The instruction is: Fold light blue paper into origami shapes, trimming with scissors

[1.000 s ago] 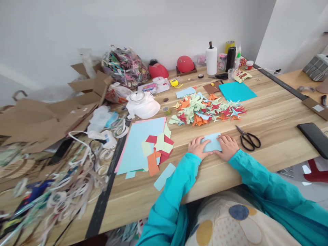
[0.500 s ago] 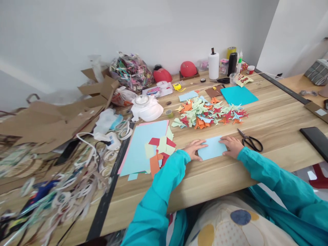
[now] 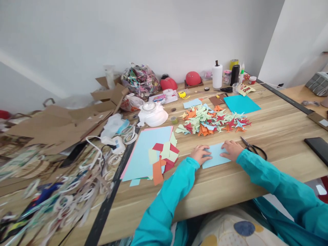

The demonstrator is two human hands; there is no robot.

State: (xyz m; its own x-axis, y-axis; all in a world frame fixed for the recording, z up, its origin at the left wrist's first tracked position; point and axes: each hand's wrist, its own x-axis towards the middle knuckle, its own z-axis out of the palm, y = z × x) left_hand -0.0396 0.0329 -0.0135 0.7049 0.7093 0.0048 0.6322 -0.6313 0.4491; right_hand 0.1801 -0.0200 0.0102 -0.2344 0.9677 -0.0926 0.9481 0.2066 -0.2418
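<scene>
A light blue sheet of paper lies on the wooden table in front of me. My left hand rests on its left side, fingers stretched out and apart. On its right side lies my right hand, fingers spread over the paper. Just right of that hand sit black-handled scissors, partly hidden by my sleeve. Beyond the paper is a heap of folded paper cranes in green, orange, red and blue. Left of my left hand, cut paper pieces lie over larger coloured sheets.
A teal sheet lies behind the cranes. White plastic bundle, tape measure, bottles and a white roll stand toward the wall. Tangled ribbons and flattened cardboard fill the left. A phone is at the right.
Both hands have moved inward over the blue paper, the right one further onto its surface. The view has shifted, so the scene sits slightly lower and to the right.
</scene>
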